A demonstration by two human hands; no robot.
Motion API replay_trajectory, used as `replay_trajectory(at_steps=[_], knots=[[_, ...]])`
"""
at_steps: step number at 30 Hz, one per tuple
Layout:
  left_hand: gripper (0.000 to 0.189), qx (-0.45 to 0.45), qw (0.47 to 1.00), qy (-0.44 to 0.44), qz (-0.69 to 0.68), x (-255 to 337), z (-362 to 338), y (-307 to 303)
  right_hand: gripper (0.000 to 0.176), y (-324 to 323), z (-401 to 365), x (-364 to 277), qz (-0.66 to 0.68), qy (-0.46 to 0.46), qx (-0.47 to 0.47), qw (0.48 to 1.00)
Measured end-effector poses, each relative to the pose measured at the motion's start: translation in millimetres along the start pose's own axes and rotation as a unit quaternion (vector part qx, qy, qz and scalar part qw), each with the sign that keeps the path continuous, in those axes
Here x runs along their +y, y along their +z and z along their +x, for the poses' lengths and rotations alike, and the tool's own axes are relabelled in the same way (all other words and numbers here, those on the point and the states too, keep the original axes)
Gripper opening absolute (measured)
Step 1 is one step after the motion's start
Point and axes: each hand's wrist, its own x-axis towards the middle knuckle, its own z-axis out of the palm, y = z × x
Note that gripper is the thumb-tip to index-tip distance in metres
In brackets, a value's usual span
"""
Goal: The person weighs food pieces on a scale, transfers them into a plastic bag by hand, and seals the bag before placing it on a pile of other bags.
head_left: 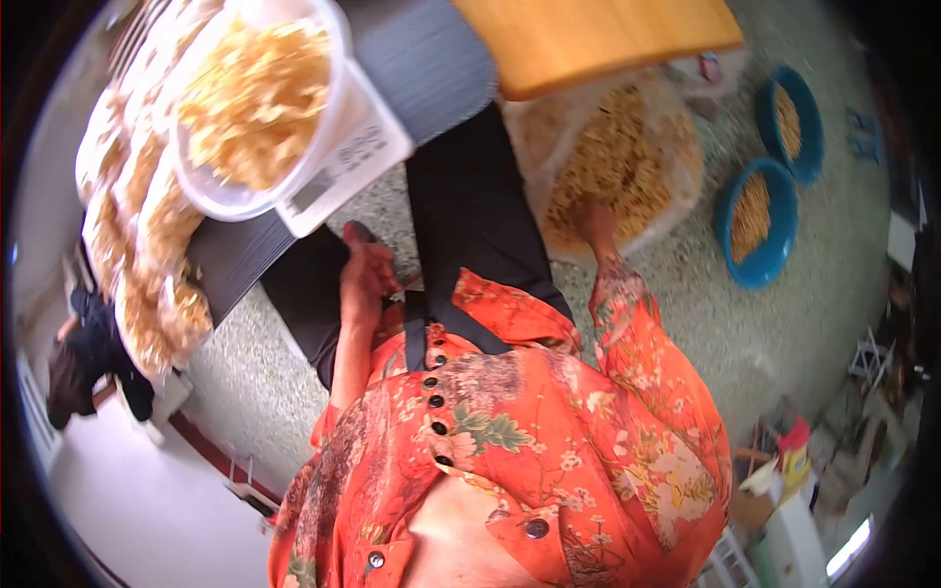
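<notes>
My left hand [367,269] is over my dark-trousered thigh, beside the bench. Its fingers are loosely bent and a little apart, with nothing seen in them. My right hand [594,221] reaches into a large clear plastic bag [676,162] of yellowish dried flakes [619,147]; its fingers are blurred and hidden among the flakes. A clear round tub [340,98] heaped with pale yellow flakes [255,103] stands on a white scale [353,157], ahead of my left hand. The scale's display is too blurred to read.
Filled plastic bags [147,206] lie in rows left of the tub, on the dark ribbed bench [421,64]. An orange-yellow board [598,39] overhangs the big bag. Two blue basins [779,269] with pale contents are on the speckled floor [676,284]. Another person [93,343] is at far left.
</notes>
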Motion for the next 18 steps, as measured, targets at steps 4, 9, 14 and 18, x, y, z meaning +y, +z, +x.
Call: replay_trajectory(at_steps=[4,9,14,18], knots=[[0.062,0.017,1.000,-0.004,-0.001,-6.6,-1.3,-7.8,0.052,20.3,-2.0,3.5,-0.081,0.020,-0.034,0.996],[0.056,0.000,1.000,-0.004,0.028,-4.3,-0.1,-9.0,0.048,-6.8,-10.3,-8.5,-0.124,-0.030,-0.094,0.987],[0.051,0.000,0.999,-0.002,0.043,-6.1,2.6,-10.1,0.035,13.4,-8.5,11.9,-0.095,-0.104,-0.040,0.989],[0.045,0.009,0.999,0.010,0.045,-1.9,2.1,-7.2,0.024,31.2,14.7,34.3,-0.008,-0.187,0.090,0.978]])
